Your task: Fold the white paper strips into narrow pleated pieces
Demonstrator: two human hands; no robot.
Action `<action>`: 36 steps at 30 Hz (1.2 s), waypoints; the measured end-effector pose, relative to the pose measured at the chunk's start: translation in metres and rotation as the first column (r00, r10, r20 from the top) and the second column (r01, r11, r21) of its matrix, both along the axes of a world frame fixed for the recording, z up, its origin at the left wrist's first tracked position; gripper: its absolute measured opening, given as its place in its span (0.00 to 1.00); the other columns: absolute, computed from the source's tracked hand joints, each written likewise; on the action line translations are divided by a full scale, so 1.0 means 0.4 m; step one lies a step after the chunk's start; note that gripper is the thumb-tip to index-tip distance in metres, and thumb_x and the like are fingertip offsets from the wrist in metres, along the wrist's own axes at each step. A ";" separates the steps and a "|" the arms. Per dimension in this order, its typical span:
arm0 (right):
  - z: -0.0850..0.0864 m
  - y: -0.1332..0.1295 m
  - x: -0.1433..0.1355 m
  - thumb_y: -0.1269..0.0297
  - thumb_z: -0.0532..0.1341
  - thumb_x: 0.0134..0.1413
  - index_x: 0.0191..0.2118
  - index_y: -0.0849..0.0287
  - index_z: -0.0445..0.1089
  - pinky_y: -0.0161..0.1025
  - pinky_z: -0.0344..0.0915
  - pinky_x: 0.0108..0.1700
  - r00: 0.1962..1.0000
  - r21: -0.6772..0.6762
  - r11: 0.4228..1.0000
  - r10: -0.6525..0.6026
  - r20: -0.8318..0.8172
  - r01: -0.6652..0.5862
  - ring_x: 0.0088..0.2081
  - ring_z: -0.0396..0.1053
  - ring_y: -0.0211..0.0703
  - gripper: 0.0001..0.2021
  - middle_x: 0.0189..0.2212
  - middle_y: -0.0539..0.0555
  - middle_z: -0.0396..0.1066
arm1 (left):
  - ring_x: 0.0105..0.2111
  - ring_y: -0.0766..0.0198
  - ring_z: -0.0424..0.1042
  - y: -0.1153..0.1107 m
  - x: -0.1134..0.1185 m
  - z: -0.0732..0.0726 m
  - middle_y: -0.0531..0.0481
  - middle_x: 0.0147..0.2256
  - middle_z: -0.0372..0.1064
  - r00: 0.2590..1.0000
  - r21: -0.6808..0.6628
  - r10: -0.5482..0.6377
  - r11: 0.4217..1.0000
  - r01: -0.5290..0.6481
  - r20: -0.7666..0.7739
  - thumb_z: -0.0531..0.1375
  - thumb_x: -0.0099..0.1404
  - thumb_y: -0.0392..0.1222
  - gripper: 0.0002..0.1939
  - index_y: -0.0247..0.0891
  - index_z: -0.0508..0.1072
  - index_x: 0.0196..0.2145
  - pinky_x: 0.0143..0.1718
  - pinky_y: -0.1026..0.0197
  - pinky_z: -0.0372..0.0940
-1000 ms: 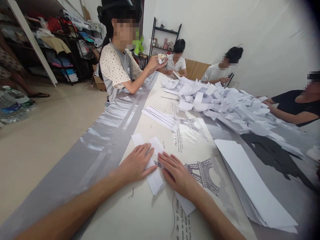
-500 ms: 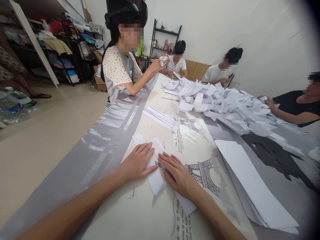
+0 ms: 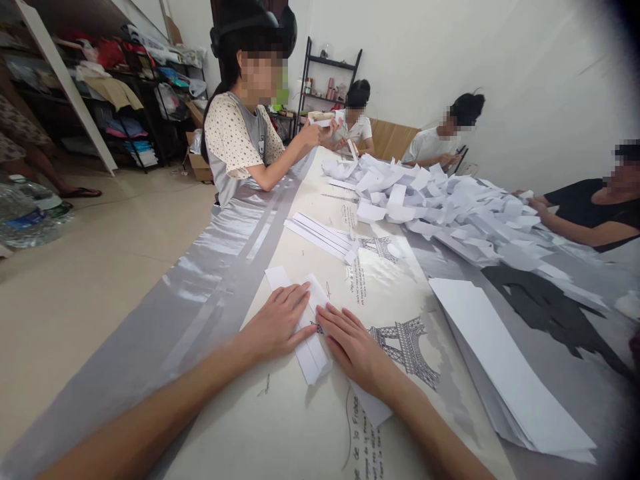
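My left hand (image 3: 281, 319) lies flat with fingers spread a little, over a folded white paper strip (image 3: 311, 360) on the printed tablecloth (image 3: 225, 420). Beside it on the right, my right hand (image 3: 353, 343) rests palm down on a second white paper strip (image 3: 315, 288), whose lower end shows below the wrist. The fingertips of the two hands are close together. Neither hand is closed round anything; what lies beneath the palms is hidden. Just beyond them are several folded white strips (image 3: 320, 237) side by side.
A large heap of folded white papers (image 3: 450, 200) covers the far right of the table. Nearer stands a stack of white sheets (image 3: 515, 367), close to my right forearm. A person (image 3: 235, 140) at the left edge holds a paper piece; other people sit around the far side.
My left hand has shifted very slightly right and up over the strip. My right hand has hardly moved. The person at the left has turned the held piece.
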State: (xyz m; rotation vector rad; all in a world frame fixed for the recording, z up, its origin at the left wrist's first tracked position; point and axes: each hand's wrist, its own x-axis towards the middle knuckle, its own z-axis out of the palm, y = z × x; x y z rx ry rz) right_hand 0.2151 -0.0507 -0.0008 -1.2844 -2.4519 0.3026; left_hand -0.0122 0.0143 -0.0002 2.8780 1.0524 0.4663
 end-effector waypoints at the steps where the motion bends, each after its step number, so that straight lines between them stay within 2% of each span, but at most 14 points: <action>1: -0.001 0.000 0.000 0.70 0.48 0.73 0.71 0.53 0.53 0.57 0.54 0.71 1.000 -0.003 1.000 0.001 -0.006 -0.001 0.72 0.50 0.47 0.25 0.69 0.54 0.58 | 0.68 0.46 0.55 0.001 0.001 -0.001 0.34 0.68 0.55 1.000 0.010 -0.009 1.000 0.009 -0.002 0.47 0.77 0.56 0.30 0.30 0.62 0.65 0.65 0.44 0.53; 4: -0.007 0.002 0.007 0.71 0.48 0.73 0.71 0.51 0.54 0.58 0.54 0.70 0.999 -0.003 1.000 0.002 -0.035 -0.003 0.72 0.49 0.48 0.25 0.70 0.54 0.57 | 0.69 0.48 0.54 0.004 0.004 -0.008 0.33 0.67 0.57 1.000 0.027 -0.026 0.999 0.026 -0.011 0.46 0.78 0.54 0.30 0.28 0.60 0.66 0.68 0.46 0.49; 7: -0.011 0.001 0.022 0.69 0.52 0.71 0.68 0.54 0.61 0.57 0.57 0.69 0.997 0.015 1.000 -0.017 -0.074 0.018 0.72 0.48 0.51 0.22 0.70 0.56 0.55 | 0.68 0.46 0.55 0.007 0.005 -0.009 0.30 0.66 0.58 0.999 0.036 -0.029 0.999 0.030 -0.040 0.46 0.78 0.54 0.31 0.26 0.60 0.66 0.68 0.44 0.48; 9: -0.007 -0.002 0.034 0.68 0.53 0.71 0.67 0.54 0.62 0.56 0.60 0.68 0.997 0.015 1.000 -0.026 -0.079 0.027 0.72 0.49 0.52 0.22 0.70 0.56 0.57 | 0.68 0.44 0.55 0.007 0.004 -0.007 0.30 0.67 0.56 0.997 0.044 -0.035 0.998 0.038 -0.063 0.46 0.78 0.54 0.30 0.28 0.60 0.66 0.67 0.42 0.49; 14: 0.011 -0.017 0.048 0.69 0.49 0.73 0.71 0.51 0.55 0.55 0.59 0.69 1.000 0.010 1.000 0.005 -0.001 -0.005 0.71 0.51 0.49 0.25 0.70 0.53 0.57 | 0.70 0.44 0.52 0.003 -0.001 -0.003 0.35 0.69 0.53 0.996 0.055 -0.080 0.995 0.083 -0.047 0.47 0.78 0.52 0.26 0.43 0.58 0.69 0.65 0.39 0.52; 22: -0.007 -0.015 0.062 0.78 0.45 0.69 0.74 0.49 0.45 0.57 0.58 0.69 0.997 0.036 0.998 0.048 0.053 -0.050 0.72 0.48 0.47 0.32 0.71 0.53 0.53 | 0.69 0.44 0.53 0.007 -0.001 -0.008 0.36 0.68 0.55 0.997 0.047 -0.080 0.996 0.081 -0.006 0.48 0.78 0.51 0.25 0.44 0.60 0.68 0.65 0.39 0.53; 29: -0.011 -0.013 0.070 0.83 0.43 0.65 0.74 0.50 0.44 0.56 0.56 0.70 0.997 0.023 0.998 0.061 0.048 -0.062 0.73 0.45 0.44 0.36 0.71 0.53 0.52 | 0.69 0.44 0.54 0.009 -0.002 -0.005 0.36 0.69 0.54 0.996 0.043 -0.086 0.995 0.087 -0.019 0.48 0.78 0.52 0.26 0.44 0.59 0.69 0.65 0.39 0.54; 36: -0.032 -0.036 0.055 0.83 0.44 0.64 0.75 0.54 0.39 0.57 0.56 0.70 0.993 0.147 0.989 0.006 0.119 -0.024 0.73 0.43 0.48 0.37 0.73 0.57 0.48 | 0.69 0.46 0.54 0.012 -0.005 -0.016 0.37 0.68 0.55 0.997 0.081 -0.076 0.994 0.077 -0.011 0.48 0.78 0.51 0.25 0.45 0.60 0.69 0.65 0.40 0.53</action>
